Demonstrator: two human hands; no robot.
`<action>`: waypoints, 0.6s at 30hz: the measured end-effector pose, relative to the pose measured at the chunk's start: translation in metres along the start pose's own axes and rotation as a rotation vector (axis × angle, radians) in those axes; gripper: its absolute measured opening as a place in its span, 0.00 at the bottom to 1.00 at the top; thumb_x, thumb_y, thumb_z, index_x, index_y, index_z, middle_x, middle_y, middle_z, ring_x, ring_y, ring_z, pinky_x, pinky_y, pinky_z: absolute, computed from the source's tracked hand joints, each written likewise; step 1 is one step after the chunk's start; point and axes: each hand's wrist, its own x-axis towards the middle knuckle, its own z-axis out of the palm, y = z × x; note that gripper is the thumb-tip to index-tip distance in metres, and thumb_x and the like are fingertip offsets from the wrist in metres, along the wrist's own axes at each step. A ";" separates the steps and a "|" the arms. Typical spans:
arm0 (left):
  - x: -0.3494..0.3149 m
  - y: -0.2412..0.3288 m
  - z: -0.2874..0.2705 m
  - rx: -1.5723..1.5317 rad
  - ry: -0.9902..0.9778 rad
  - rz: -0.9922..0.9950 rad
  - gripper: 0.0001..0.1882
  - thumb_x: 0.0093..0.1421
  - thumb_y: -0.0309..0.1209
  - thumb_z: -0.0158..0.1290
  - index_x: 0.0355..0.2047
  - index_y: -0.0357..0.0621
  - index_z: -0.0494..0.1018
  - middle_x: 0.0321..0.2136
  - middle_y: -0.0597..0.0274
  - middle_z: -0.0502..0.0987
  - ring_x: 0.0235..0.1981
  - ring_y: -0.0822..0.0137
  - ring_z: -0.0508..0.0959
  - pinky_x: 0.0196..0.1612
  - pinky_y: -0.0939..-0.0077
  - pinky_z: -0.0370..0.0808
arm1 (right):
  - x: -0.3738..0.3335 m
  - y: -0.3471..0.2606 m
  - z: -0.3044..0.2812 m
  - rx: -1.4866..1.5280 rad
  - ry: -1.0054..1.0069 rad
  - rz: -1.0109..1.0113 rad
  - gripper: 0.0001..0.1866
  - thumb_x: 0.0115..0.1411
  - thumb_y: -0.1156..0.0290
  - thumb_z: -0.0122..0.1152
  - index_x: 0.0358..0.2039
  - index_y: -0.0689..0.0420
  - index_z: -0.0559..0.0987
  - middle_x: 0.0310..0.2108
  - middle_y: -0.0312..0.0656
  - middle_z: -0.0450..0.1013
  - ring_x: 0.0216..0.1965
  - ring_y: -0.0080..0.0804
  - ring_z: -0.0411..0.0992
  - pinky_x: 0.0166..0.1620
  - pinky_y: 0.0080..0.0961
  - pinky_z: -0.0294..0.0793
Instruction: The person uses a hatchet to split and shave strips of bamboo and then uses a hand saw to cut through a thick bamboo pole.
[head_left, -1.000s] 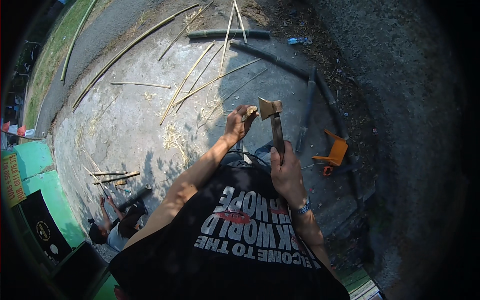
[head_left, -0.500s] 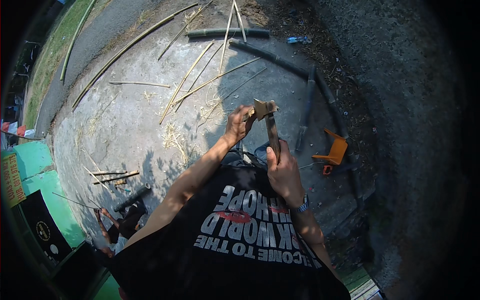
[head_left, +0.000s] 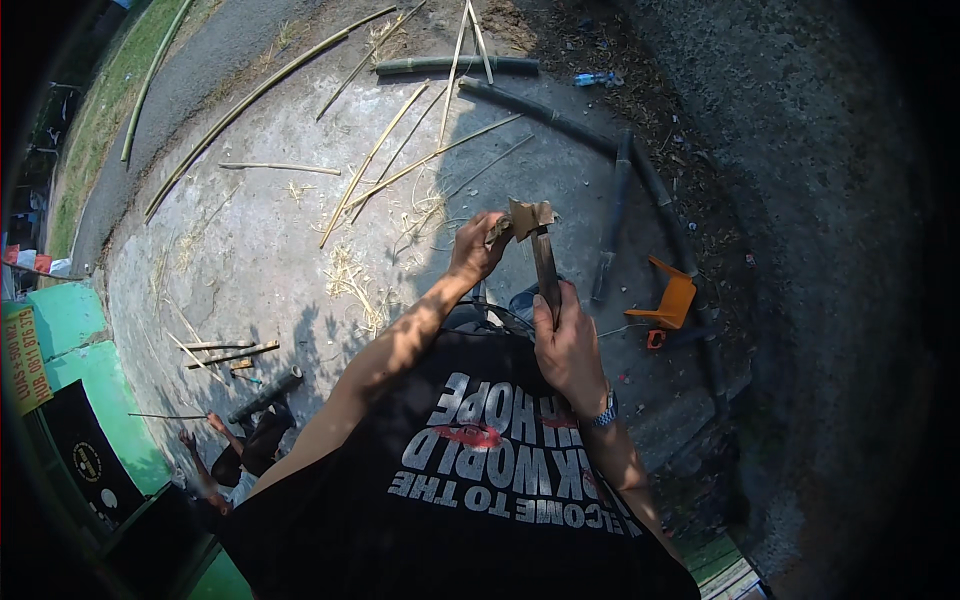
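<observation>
- Hatchet (head_left: 542,247) upright in view beyond the black shirt (head_left: 370,500), its handle gripped by the right hand (head_left: 570,345).
- Its long axis runs away from the body, leaning slightly left, with the head (head_left: 529,217) at the far end, edge facing left.
- Left hand (head_left: 473,247) is wrapped around a short pale piece (head_left: 498,230), just left of that edge; whether the two touch, I cannot tell.

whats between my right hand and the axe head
Only the bare upper part of the axe's handle lies between your right hand and the axe head; the head view shows it.
</observation>
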 end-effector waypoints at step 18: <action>0.021 0.009 -0.043 -0.092 -0.237 0.065 0.39 0.56 0.52 0.54 0.61 0.37 0.68 0.57 0.41 0.74 0.57 0.43 0.75 0.60 0.54 0.71 | -0.010 0.015 0.009 -0.188 0.031 -0.081 0.25 0.68 0.64 0.58 0.55 0.72 0.67 0.22 0.63 0.74 0.26 0.65 0.76 0.31 0.52 0.77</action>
